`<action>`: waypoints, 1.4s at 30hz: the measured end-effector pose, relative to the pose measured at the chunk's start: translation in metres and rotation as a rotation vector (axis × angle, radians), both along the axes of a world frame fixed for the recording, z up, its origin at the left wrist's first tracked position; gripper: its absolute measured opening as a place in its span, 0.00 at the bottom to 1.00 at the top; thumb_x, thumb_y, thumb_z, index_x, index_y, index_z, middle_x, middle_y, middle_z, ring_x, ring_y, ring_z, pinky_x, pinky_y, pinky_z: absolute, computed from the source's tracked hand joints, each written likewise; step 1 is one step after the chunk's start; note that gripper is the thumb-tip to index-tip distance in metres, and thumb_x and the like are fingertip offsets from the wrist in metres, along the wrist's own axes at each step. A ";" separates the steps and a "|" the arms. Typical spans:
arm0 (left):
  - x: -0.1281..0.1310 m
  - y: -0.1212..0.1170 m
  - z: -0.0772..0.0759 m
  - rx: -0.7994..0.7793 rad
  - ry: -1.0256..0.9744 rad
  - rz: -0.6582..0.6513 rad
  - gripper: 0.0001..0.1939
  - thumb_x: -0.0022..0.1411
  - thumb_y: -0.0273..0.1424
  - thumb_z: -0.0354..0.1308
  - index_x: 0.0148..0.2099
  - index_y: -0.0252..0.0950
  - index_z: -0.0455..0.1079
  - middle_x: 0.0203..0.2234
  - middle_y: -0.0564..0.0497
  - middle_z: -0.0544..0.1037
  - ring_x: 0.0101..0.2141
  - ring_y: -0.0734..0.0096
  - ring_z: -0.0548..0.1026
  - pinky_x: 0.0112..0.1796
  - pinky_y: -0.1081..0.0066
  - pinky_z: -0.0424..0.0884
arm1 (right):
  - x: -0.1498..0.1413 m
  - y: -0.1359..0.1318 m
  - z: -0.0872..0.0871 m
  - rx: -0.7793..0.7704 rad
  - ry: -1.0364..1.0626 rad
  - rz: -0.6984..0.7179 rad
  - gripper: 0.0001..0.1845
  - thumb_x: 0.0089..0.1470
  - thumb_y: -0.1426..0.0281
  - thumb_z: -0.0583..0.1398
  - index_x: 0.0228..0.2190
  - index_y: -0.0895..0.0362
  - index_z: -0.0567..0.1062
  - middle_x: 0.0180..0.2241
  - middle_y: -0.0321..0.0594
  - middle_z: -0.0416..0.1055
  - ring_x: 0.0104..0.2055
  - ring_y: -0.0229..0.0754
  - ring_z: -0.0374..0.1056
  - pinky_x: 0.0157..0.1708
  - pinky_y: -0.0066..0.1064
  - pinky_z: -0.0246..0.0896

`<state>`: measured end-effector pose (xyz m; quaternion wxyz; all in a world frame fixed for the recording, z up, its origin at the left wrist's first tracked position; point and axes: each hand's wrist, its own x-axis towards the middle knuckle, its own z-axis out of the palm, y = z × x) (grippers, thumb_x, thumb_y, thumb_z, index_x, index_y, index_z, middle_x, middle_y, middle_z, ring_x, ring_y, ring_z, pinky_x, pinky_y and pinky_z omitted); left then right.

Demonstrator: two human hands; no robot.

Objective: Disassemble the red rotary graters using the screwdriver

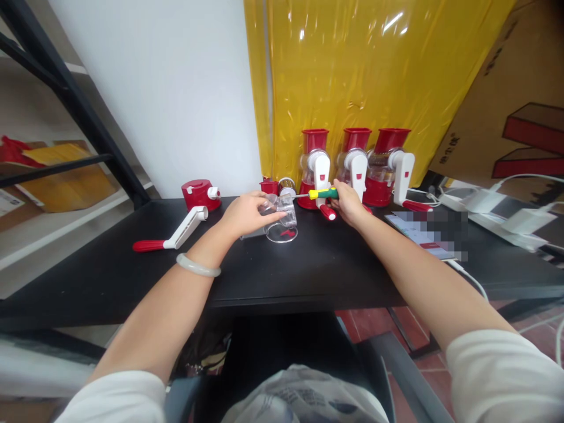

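Note:
My left hand (251, 216) is closed on a clear plastic grater housing (287, 212), holding it just above the black table. A clear round rim (282, 234) of that housing faces me, with something small and red showing through it. In my right hand (348, 202) is a screwdriver (324, 193) with a yellow and green handle. Its thin shaft points left to the top of the clear housing; whether the tip touches a screw is too small to tell. Behind the housing lie a red part (269, 186) and a metal grating drum (287, 185).
Three assembled red and white rotary graters (316, 167) stand at the back right. A red base (201, 194) and a white crank with red handle (176, 234) lie at left. A tablet (418, 235), white chargers (524, 211) and cables are at right, before a cardboard box (497, 100).

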<state>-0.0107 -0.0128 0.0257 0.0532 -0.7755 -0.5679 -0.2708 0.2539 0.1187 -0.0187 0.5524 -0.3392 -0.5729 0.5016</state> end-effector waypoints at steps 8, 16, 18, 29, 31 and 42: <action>0.000 0.001 -0.001 0.000 0.005 0.004 0.27 0.57 0.58 0.59 0.31 0.37 0.77 0.44 0.44 0.79 0.42 0.57 0.77 0.43 0.61 0.72 | -0.005 -0.006 0.006 -0.040 0.201 -0.024 0.13 0.47 0.62 0.63 0.28 0.52 0.63 0.18 0.27 0.57 0.17 0.32 0.53 0.19 0.27 0.56; -0.001 0.001 -0.001 -0.005 -0.011 0.007 0.26 0.57 0.57 0.60 0.32 0.38 0.78 0.45 0.45 0.79 0.42 0.58 0.77 0.43 0.61 0.71 | -0.002 -0.002 0.004 -0.037 0.129 -0.069 0.21 0.54 0.48 0.57 0.26 0.53 0.66 0.18 0.30 0.60 0.16 0.34 0.55 0.17 0.28 0.55; -0.001 0.001 -0.001 -0.009 -0.011 0.009 0.26 0.57 0.57 0.60 0.33 0.38 0.79 0.45 0.44 0.79 0.43 0.57 0.77 0.43 0.61 0.72 | -0.002 -0.002 0.004 -0.056 0.065 -0.113 0.25 0.55 0.44 0.57 0.26 0.52 0.65 0.15 0.28 0.56 0.14 0.33 0.52 0.16 0.28 0.54; -0.001 0.001 -0.001 -0.004 -0.010 0.014 0.26 0.56 0.57 0.60 0.34 0.38 0.80 0.47 0.44 0.79 0.44 0.56 0.78 0.46 0.59 0.72 | -0.007 -0.004 0.005 -0.031 0.188 -0.045 0.11 0.51 0.64 0.62 0.31 0.51 0.63 0.17 0.24 0.60 0.15 0.31 0.55 0.19 0.26 0.58; -0.001 0.002 -0.002 -0.007 -0.010 0.016 0.26 0.56 0.57 0.60 0.34 0.38 0.79 0.47 0.44 0.79 0.45 0.56 0.78 0.47 0.59 0.72 | -0.007 -0.002 0.004 -0.022 0.191 -0.037 0.10 0.52 0.63 0.62 0.31 0.52 0.64 0.19 0.26 0.62 0.16 0.32 0.57 0.19 0.26 0.59; 0.000 0.001 -0.001 -0.008 -0.009 0.012 0.25 0.56 0.57 0.60 0.33 0.38 0.79 0.47 0.43 0.79 0.45 0.54 0.77 0.47 0.58 0.72 | -0.002 -0.003 0.005 0.048 0.069 -0.084 0.15 0.54 0.56 0.62 0.28 0.52 0.65 0.16 0.26 0.57 0.14 0.32 0.51 0.19 0.28 0.59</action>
